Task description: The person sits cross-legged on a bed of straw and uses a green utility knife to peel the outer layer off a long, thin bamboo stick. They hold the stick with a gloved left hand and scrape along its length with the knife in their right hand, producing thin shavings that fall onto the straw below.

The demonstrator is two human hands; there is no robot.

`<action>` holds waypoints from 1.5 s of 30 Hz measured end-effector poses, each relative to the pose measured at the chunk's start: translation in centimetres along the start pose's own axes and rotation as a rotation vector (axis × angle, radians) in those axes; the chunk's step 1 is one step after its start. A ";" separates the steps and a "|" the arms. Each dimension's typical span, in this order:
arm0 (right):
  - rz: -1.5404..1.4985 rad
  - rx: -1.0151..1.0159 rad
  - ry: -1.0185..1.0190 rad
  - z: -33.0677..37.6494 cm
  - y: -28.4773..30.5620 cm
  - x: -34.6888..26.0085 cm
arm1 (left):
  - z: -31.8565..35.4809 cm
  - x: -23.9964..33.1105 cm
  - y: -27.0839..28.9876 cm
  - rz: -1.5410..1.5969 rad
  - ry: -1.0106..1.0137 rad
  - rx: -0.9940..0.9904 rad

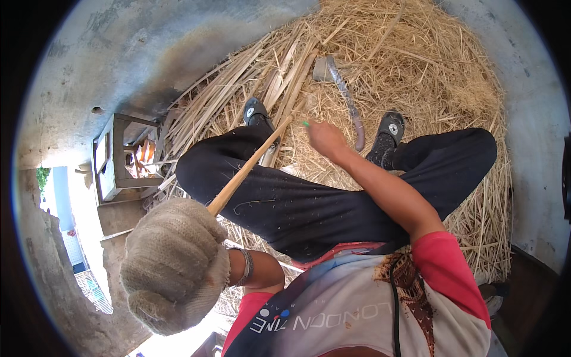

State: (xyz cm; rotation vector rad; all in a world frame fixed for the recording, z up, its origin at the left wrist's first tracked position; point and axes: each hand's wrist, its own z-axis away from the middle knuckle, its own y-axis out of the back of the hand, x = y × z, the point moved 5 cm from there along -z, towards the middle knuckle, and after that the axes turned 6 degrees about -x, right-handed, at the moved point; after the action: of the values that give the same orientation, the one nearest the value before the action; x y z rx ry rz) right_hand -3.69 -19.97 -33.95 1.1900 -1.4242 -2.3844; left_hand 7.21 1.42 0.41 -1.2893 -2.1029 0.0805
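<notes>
My left hand (172, 262), in a thick beige knitted glove with a metal bangle at the wrist, is closed around the near end of a long thin cane stick (247, 169). The stick slants up over my left knee toward the straw. My bare right hand (324, 138) reaches forward beside the stick's far tip. Its fingers are pinched on a small green object (305, 124), too small to identify. I sit with black trousers and black shoes, feet on the straw.
A chopping tool (344, 92) with a grey blade and wrapped handle lies on the straw pile (428, 71) between my feet. Split cane strips (279, 77) fan out on the left. A small wooden frame stool (113, 157) stands left on the concrete floor (148, 41).
</notes>
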 end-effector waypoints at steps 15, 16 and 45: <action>-0.470 -0.051 0.140 4.6 4.3 -7.1 | -0.8 -1.3 -3.7 -0.184 0.098 0.600; -0.460 -0.039 0.145 5.0 4.1 -7.5 | 0.1 -1.2 -4.4 -0.230 0.035 0.907; 0.101 -0.206 -0.100 -0.9 -2.5 6.3 | -1.5 -1.1 -1.6 0.129 0.349 -0.711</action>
State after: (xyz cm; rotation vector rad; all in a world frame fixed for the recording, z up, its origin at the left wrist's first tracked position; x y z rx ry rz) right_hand -6.73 -22.11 -39.68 0.9401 -1.1967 -2.4786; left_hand 7.12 -0.76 1.61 -1.6828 -1.7905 -0.8446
